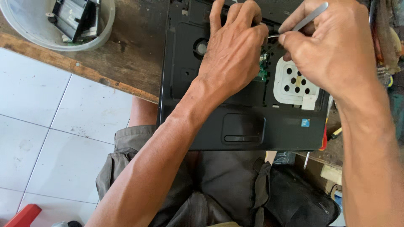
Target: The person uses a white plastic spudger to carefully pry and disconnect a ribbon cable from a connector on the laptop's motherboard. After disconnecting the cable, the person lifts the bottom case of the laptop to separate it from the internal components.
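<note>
Head view, looking down: I see a black laptop base (235, 126) with its keyboard removed, lying on a worn wooden tabletop (130, 50) and overhanging the near edge above the person's lap. Left hand (231, 50) rests palm-down on the opened chassis, fingers (242, 14) curled and pressing at the upper edge of the keyboard bay; they grip nothing I can make out. Right hand (332, 46) sits just beside it, thumb and forefinger pinched on metal tweezers (309, 17), whose tip points down toward a thin white wire (272, 37) between the two hands. Tip contact is hidden, can't tell. Below the tweezers a bit of green circuit board (263, 71) shows, and next to it a white perforated plastic cover (294, 82) inside the bay. Touchpad (244, 128) sits at the near side, untouched. Top left on the tabletop: a clear plastic bowl (105, 29) holding a black part (75, 17). White tiled floor (46, 126) at left, red object (25, 215) at bottom corner.
</note>
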